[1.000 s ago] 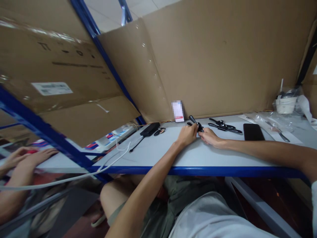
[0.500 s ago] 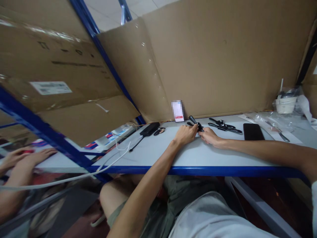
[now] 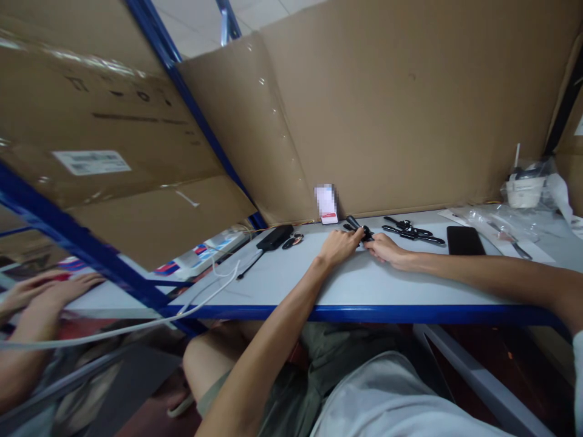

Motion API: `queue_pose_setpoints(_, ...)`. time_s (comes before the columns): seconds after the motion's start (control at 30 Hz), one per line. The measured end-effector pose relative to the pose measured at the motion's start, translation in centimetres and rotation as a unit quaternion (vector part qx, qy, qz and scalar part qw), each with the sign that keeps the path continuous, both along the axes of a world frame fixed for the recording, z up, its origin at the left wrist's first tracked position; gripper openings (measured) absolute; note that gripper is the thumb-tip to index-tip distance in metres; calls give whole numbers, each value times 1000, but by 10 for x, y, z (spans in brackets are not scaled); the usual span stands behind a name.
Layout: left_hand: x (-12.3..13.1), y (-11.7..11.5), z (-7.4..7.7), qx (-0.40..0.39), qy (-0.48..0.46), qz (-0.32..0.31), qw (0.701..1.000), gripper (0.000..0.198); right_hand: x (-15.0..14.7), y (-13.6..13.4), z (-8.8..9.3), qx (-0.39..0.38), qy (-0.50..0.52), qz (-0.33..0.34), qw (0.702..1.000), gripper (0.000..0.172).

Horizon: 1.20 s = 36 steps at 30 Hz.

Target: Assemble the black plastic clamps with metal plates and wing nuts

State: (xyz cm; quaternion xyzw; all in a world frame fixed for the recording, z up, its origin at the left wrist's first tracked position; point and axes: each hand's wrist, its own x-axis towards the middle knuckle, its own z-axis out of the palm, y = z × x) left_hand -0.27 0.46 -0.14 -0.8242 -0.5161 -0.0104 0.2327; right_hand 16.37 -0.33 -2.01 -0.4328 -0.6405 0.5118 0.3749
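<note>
Both my hands are together near the back of the grey table, closed around a black two-handled tool that looks like a spokeshave (image 3: 353, 223). One of its handles points up and left, past my fingers. My left hand (image 3: 340, 246) grips it from the left, thumb and fingers at its middle. My right hand (image 3: 386, 250) pinches its near right end. My fingers hide much of its middle part. Just right of my hands lie more black tools of the same look (image 3: 414, 235), side by side and close together.
A lit phone (image 3: 327, 204) leans on the cardboard wall. To the left are a black box with a cable (image 3: 276, 237) and small dark round pieces (image 3: 293, 241). On the right lie a dark phone (image 3: 465, 241), plastic bags and a white cup (image 3: 526, 192). A co-worker's hands (image 3: 50, 288) are far left.
The tool's raised handle has tipped slightly lower and my fingers have shifted a little on it. Both hands stay in almost the same place.
</note>
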Motion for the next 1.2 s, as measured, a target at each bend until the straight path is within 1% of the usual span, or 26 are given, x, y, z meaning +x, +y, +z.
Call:
queue_pose_setpoints(0.13, -1, 3, -1, 25, -36, 33, 998, 44, 0, 0, -2, -1, 3, 9, 1000, 28)
queue_pose_setpoints(0.2, -2, 5, -2, 29, -47, 36, 998, 44, 0, 0, -2, -5, 6, 9, 1000, 26)
queue_pose_setpoints(0.33, -6, 7, -3, 27, -42, 17, 999, 42, 0, -1, -1, -11, 9, 12, 1000, 25)
queue_pose_setpoints(0.53, -13, 10, -3, 48, -9, -18, 999, 45, -1, -7, 5, -11, -21, 4, 1000, 25)
queue_pose_setpoints(0.73, -14, 11, -2, 64, -2, -20, 998, 46, -1, -7, 4, -10, -19, -7, 1000, 26)
queue_pose_setpoints(0.93, -13, 11, -1, 35, -25, -15, 999, 44, 0, -9, 8, -11, -17, 12, 1000, 28)
queue_pose_setpoints(1.03, -13, 10, -1, 29, -33, -11, 999, 47, 1, -10, 10, -12, -15, 26, 999, 28)
queue_pose_setpoints(1.2, -8, 8, -1, 28, -51, 10, 998, 50, 0, -7, 6, -8, -21, 35, 999, 26)
